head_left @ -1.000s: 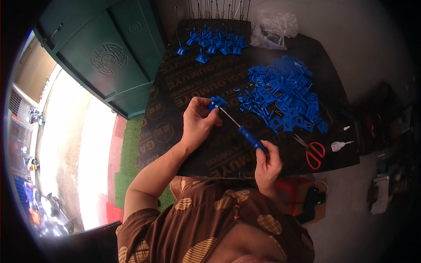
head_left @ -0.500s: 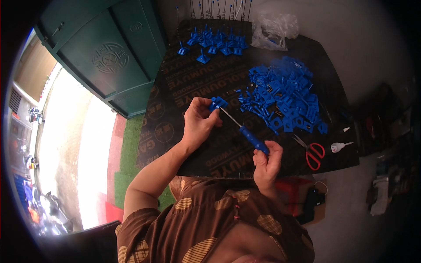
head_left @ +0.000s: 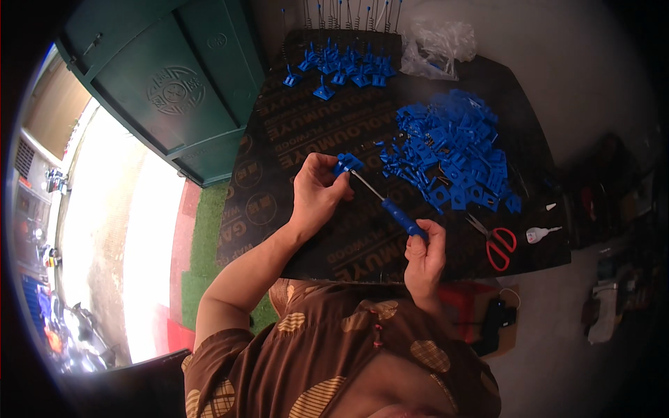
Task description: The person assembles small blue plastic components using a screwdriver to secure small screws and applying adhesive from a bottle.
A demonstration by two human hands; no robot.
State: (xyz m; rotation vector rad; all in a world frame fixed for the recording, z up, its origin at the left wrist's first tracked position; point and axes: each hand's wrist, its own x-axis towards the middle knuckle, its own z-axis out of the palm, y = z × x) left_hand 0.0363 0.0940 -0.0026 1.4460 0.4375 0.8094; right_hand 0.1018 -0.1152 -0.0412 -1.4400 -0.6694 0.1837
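Between the thumb and fingers of my left hand [head_left: 320, 187] is a small blue plastic part [head_left: 346, 164], held above the dark tabletop. My right hand [head_left: 426, 254] is closed round the handle end of a blue-handled screwdriver [head_left: 400, 216]. The screwdriver's metal shaft slants up to the left and its tip meets the blue part; the exact point of contact is too small to make out. To the right of the part spreads a big heap of loose blue plastic pieces [head_left: 460, 143].
Several assembled blue pieces with upright springs [head_left: 338, 66] stand at the table's far end, beside a clear plastic bag [head_left: 437, 47]. Red-handled scissors [head_left: 499, 247] and a small white bottle [head_left: 539, 234] lie at the right. A green door [head_left: 167, 90] stands left of the table.
My right hand has shifted slightly up, and its grip at the end of the screwdriver handle has turned a little. My left hand keeps the blue part in almost the same place.
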